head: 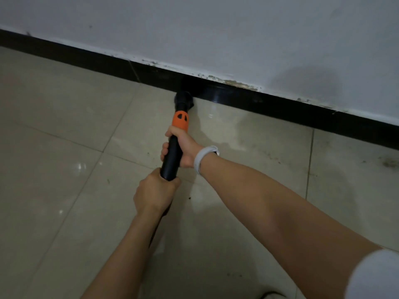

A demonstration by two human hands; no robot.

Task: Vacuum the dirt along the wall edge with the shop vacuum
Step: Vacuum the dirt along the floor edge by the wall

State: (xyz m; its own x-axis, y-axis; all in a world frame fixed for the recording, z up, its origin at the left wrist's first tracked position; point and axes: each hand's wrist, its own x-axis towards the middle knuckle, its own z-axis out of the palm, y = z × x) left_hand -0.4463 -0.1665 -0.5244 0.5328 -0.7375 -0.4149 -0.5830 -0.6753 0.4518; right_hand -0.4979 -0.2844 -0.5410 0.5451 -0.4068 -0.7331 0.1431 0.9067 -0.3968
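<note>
A black vacuum wand [172, 156] with an orange collar [181, 120] points away from me toward the wall. Its round black brush nozzle [184, 99] sits on the floor tiles, touching the black baseboard [280, 104]. My right hand [183, 147] grips the wand just below the orange collar; a white band is on that wrist. My left hand [154, 194] grips the wand's lower end, hiding the hose behind it. Dark specks of dirt [388, 162] lie on the tiles by the baseboard at the right.
Beige glossy floor tiles [54, 126] fill the view below a white wall [216, 29] with chipped paint above the baseboard. Small crumbs [189, 198] lie on the tile near my left hand. A pale shoe tip [273, 295] shows at the bottom edge.
</note>
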